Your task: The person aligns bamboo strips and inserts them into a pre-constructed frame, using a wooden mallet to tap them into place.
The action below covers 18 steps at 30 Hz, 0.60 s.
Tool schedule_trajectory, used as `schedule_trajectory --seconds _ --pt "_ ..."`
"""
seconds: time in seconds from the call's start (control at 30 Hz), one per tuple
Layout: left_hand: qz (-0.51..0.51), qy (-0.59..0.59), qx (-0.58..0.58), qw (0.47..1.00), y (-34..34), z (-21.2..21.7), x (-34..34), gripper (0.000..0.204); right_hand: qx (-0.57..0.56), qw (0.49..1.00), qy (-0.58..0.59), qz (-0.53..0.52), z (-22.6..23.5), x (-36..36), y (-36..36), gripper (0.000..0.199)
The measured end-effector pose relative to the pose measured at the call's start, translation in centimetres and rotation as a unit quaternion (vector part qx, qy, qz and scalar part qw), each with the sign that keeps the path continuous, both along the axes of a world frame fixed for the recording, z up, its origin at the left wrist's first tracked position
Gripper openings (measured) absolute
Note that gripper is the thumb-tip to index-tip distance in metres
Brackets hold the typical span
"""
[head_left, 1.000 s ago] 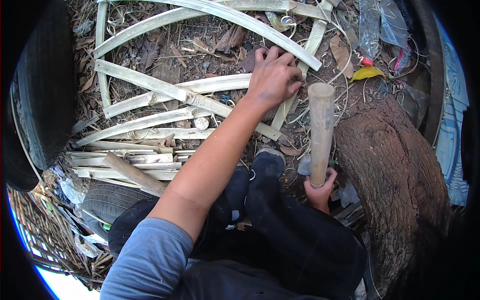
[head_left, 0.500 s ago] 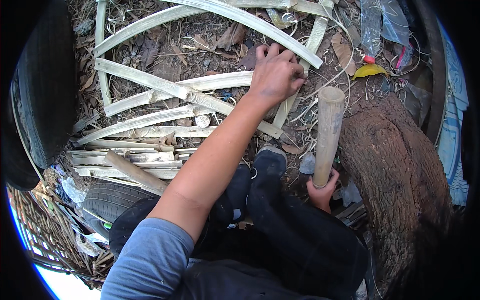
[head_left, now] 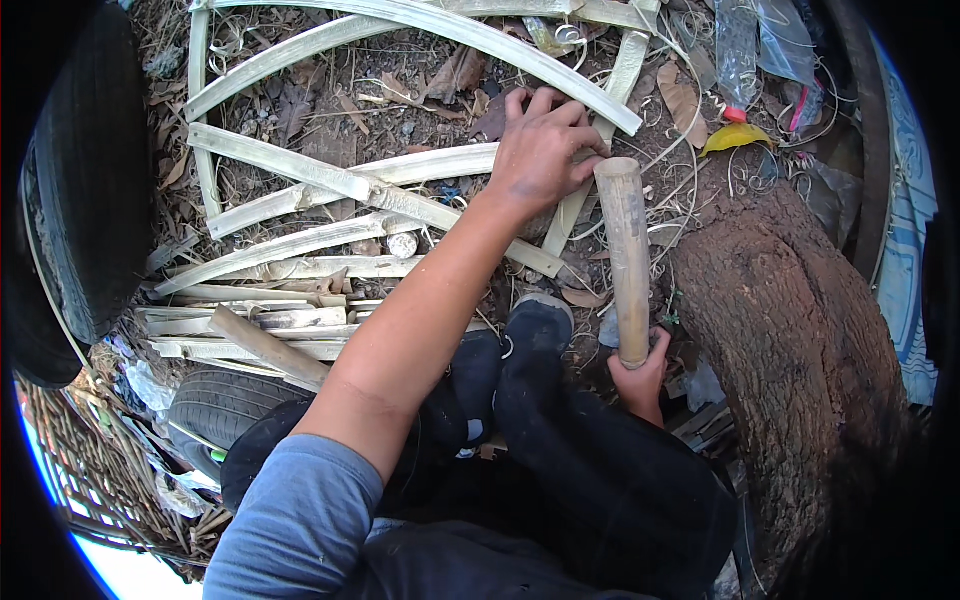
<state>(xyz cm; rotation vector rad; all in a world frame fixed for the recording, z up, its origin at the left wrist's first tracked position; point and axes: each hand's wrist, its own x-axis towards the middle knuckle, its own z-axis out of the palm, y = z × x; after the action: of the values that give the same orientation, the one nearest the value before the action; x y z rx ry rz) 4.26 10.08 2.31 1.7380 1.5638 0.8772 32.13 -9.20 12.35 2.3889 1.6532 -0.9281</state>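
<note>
— Tilting over now, that stick (head_left: 627, 262): its top leans in toward the left hand (head_left: 541, 152), closer than a moment ago.

— And the right hand (head_left: 638, 372)?

— Clamped round the stick's lower end, just beside the log (head_left: 800, 340). Stick stands nearly upright.

— Left hand doing what?

— Reaching out over the bamboo strips (head_left: 330, 215) on the ground, fingers curled down onto one; whether it grips, I cannot tell. Hardly moved since before.

— Anything else close?

— Black shoe (head_left: 535, 335) below the arm, tyre (head_left: 85, 180) at the far left.
</note>
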Motion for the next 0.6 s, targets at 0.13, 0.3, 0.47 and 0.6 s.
schedule_trajectory --seconds 0.13,0.3,0.47,0.6 --pt "0.009 0.012 0.014 1.0 0.3 0.1 0.2 0.013 0.037 0.997 0.057 -0.026 -0.3 0.9 -1.1 0.065" --pt "0.013 0.029 0.011 0.999 0.3 0.2 0.4 0.013 0.052 0.997 0.057 -0.028 -0.4 1.5 -0.9 0.067" --pt "0.009 0.022 -0.016 1.0 0.3 0.3 0.2 0.012 0.063 0.993 0.086 -0.043 -0.4 2.0 -2.1 0.068" --pt "0.004 0.037 -0.013 0.999 0.2 0.2 0.3 0.013 0.017 0.997 0.063 -0.049 0.1 0.6 -0.5 0.069"
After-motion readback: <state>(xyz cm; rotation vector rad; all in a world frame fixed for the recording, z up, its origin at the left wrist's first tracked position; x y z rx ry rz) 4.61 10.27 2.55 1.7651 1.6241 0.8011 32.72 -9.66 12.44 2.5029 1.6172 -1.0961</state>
